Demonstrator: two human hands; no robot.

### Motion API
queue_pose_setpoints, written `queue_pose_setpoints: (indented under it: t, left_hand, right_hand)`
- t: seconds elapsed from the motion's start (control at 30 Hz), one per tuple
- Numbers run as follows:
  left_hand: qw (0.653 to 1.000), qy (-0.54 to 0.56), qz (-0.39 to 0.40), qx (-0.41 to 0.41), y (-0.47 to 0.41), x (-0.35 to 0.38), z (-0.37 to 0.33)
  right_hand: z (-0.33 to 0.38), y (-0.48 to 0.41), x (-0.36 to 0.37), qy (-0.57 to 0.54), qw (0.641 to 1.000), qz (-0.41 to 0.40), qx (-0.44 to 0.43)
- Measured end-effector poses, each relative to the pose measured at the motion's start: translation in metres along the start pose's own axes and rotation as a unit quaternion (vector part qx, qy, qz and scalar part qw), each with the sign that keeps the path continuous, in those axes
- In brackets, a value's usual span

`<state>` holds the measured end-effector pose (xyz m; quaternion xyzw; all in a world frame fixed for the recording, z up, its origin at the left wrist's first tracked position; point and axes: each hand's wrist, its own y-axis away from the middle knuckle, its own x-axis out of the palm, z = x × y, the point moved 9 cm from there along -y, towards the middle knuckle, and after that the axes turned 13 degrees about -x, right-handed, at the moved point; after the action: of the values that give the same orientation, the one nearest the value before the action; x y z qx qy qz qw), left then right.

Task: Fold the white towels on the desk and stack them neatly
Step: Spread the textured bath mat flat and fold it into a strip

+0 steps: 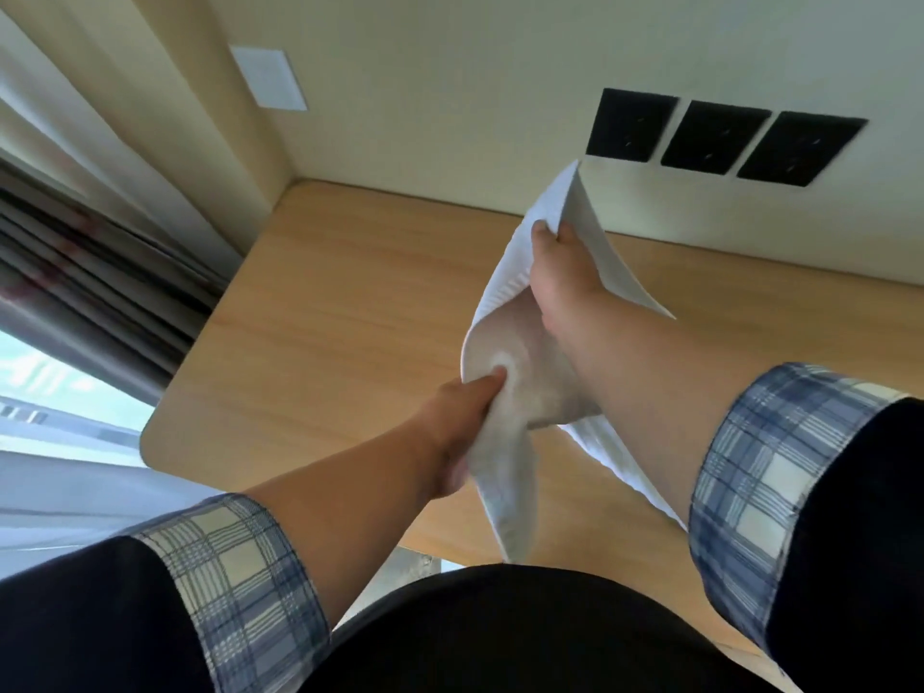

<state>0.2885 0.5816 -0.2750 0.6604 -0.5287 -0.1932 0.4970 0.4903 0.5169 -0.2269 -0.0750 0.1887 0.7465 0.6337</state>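
The white towel (502, 342) is in the air above the bench (325, 302), held up between two bare hands and touching the wood nowhere that shows. It hangs as a loose, half-open fold, and its long axis runs away from the body, from a limp tail near the bench's front edge up to a peaked corner in front of the back wall.

The left grip (462, 417) is the nearer one. Its fingers are curled tightly round a bunched part of the cloth low down, towards the tail. The right grip (560, 267) is farther out and higher, pinching the upper edge just below the peak, with the forearm lying across the towel's right flap. So the cloth stretches from near-left to far-right between them.

To my eye the fold is not yet squared. The next move probably depends on the left grip finding a true corner, since it holds a bunch and not an edge.

Three black sockets (720, 137) sit in the wall beyond, and a curtain (100, 272) hangs to the left.
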Motion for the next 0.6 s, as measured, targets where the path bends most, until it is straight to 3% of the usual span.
queue_pose_setpoints:
  t: [0.13,0.27,0.4,0.47,0.53,0.6]
  left_hand:
    - [0.994,0.052,0.09,-0.03,0.005,-0.027,-0.018]
    - [0.992,0.104,0.078,0.008,-0.008,-0.068,-0.041]
    - [0.994,0.031,-0.102,0.035,-0.033,-0.115,-0.058]
    - [0.972,-0.069,-0.222,0.039,-0.038,-0.141,-0.065]
    - [0.917,-0.219,-0.33,0.052,-0.036,-0.158,-0.075]
    - [0.881,-0.289,-0.37,0.062,-0.036,-0.161,-0.078]
  right_hand:
    - [-0.013,-0.003,0.047,0.016,0.993,0.111,0.038]
    - [-0.029,0.002,0.077,0.026,0.983,0.184,0.014]
    - [-0.041,0.018,0.057,0.135,0.976,0.112,-0.129]
    - [-0.053,0.031,0.048,0.219,0.952,0.116,-0.177]
    - [-0.079,0.038,0.049,0.356,0.899,0.197,-0.16]
    - [-0.108,0.038,0.049,0.47,0.829,0.284,-0.103]
